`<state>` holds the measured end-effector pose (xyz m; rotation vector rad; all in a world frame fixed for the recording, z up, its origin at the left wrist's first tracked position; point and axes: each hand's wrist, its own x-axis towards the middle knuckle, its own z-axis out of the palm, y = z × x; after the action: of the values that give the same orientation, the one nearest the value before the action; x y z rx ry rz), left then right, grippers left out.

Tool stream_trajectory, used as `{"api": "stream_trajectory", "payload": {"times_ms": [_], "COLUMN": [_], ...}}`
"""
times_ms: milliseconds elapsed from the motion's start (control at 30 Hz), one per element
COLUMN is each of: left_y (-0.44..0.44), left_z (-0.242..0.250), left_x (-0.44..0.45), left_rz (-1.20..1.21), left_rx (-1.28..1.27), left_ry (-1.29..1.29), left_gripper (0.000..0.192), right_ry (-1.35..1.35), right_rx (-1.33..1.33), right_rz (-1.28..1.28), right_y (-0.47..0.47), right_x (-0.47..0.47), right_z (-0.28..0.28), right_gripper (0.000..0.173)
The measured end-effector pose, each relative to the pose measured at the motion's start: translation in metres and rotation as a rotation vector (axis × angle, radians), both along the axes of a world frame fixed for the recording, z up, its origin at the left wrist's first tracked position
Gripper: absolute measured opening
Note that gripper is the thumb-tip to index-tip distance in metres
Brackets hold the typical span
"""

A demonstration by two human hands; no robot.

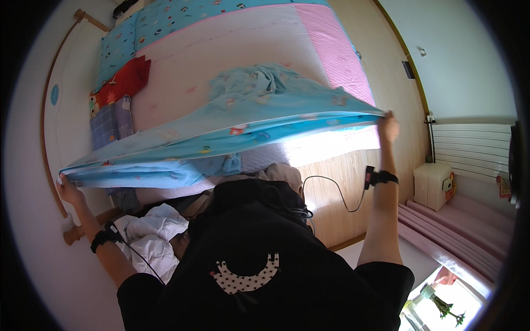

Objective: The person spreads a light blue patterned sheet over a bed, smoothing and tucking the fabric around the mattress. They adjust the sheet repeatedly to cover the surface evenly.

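A light-blue printed bed cover (248, 107), thin and lightweight, is stretched across the bed between my two hands. At the left, beside the headboard (68, 124), my left hand (71, 191) grips one corner. On the opposite side, past the bed's edge, my right hand (388, 127) grips another corner with the arm reaching forward. Between them the cloth's edge is pulled nearly straight, and its far part lies bunched on the white and pink quilted bed pad (248, 41). More blue cloth hangs in folds below the left half of the edge.
A red pillow (124, 80) and a purple-blue checked pillow (105, 124) lie by the headboard. White crumpled fabric (153, 231) is at my lower left. A cable (337, 186) runs to my right wrist strap. Beyond stand a white cabinet (430, 184) and a radiator (472, 145).
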<state>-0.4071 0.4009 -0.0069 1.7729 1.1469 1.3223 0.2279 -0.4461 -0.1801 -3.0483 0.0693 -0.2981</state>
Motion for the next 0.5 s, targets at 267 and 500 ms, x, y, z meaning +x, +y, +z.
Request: {"api": "stream_trajectory", "payload": {"times_ms": [267, 500], "left_y": [-0.062, -0.105], "left_z": [-0.108, -0.183], "left_x": [0.019, 0.043], "left_rz": [-0.364, -0.056], "left_rx": [0.341, -1.080], "left_ry": [1.033, 0.361], "left_gripper": [0.012, 0.014], "right_ry": [-0.204, 0.805], "right_rx": [1.428, 1.821], "right_rz": [-0.730, -0.311], "right_y": [-0.230, -0.237], "right_x": [-0.030, -0.118], "right_z": [-0.004, -0.010], "right_gripper": [0.015, 0.042]}}
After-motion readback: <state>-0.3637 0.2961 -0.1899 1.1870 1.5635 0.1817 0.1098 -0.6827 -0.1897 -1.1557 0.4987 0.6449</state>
